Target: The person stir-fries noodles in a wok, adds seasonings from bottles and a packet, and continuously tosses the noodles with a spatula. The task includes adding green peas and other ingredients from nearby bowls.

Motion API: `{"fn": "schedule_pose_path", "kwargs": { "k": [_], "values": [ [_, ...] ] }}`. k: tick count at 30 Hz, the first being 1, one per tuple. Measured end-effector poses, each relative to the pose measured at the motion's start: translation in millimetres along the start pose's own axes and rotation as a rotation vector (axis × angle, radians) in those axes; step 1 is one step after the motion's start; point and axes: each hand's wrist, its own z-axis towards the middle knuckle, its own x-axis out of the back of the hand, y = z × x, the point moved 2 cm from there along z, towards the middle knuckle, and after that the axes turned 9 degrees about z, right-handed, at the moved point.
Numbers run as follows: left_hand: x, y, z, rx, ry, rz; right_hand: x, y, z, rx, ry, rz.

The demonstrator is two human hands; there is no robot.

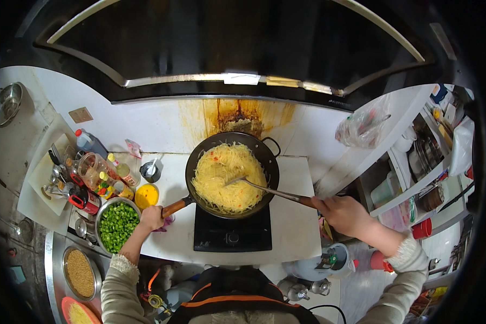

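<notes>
A dark wok (272, 170) full of yellow shredded food (227, 178) with small red bits stands on a black induction cooker (232, 239). At its left, my left hand (152, 218) grips the wok's wooden handle (175, 207). From the right, my right hand (340, 214) holds a metal spatula with a wooden handle (273, 190); its blade is partly sunk in the shreds. Beside my left hand are a metal bowl of chopped green vegetable (117, 226) and a yellow bowl (146, 196).
Sauce bottles (123, 172) and jars crowd the counter's left side, near a small dark cup (150, 171). A steel bowl of tan grains (80, 272) sits lower left. A black range hood (227, 44) hangs above; shelves (413, 182) stand at right, a plastic bag (360, 127) on the wall.
</notes>
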Motion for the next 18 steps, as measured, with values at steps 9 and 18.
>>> {"fn": "schedule_pose_path", "kwargs": {
  "k": [9,18],
  "values": [
    [-1.8,-3.7,-0.1,-0.001,-0.004,-0.015,23.5,24.3,27.6,-0.161,-0.029,0.184],
    [5.5,0.0,2.2,-0.04,-0.041,-0.012,-17.0,35.6,50.5,-0.116,0.017,0.363]
  ]
}}
